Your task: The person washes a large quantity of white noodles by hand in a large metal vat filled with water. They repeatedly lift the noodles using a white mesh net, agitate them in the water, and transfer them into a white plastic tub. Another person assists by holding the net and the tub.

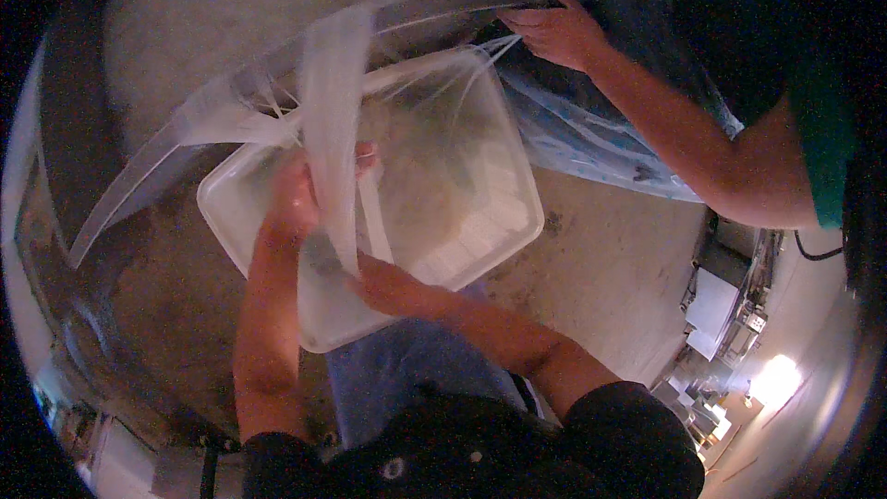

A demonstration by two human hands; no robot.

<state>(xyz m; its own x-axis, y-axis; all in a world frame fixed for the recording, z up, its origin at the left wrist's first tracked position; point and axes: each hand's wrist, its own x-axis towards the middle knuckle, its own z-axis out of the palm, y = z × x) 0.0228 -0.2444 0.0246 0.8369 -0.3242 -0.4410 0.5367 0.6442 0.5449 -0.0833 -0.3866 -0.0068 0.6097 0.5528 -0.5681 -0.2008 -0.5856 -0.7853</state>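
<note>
A large pale plastic tub (536,218) with a raised rim and rounded corners lies before me, tilted across the view. Over it hangs a translucent strip of plastic film (337,83). My left hand (296,194) is behind this strip, its fingertips showing on the far side; its grip is partly hidden. At the strip's narrow lower end, my right hand (388,284) has its fingers closed on the film. A second film strip (229,128) gathers into thin strands near the tub's left rim. Beneath my right hand, a paler band (376,215) crosses the tub.
Another person's hand (561,28) reaches in from the upper right, with stretched film running from it to the tub's corner. Clear plastic sheeting (596,128) hangs below that forearm. Equipment (714,305) and a bright lamp (776,381) stand at the right, beyond the stained floor (596,256).
</note>
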